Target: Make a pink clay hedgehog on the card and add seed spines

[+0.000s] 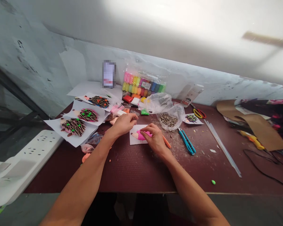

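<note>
A small white card (134, 141) lies on the table with a flat pink clay hedgehog (143, 134) on it, its pale snout pointing left. My right hand (155, 139) is over the card's right part, thumb and index finger pinched at the pink body. What the pinch holds, if anything, is too small to see. Above the card's upper left corner is my left hand (125, 123), its fingers curled together; their contents are hidden. A clear plastic bag of striped sunflower seeds (168, 121) lies open beyond my right hand.
Finished-looking seed hedgehogs on paper (73, 127) lie at left, near a white power strip (28, 160). Packs of coloured clay (143, 86) and a phone (108, 74) stand behind. At right are a teal cutter (187, 142), scissors (199, 113), glue sticks (223, 147) and a yellow glue gun (253, 139).
</note>
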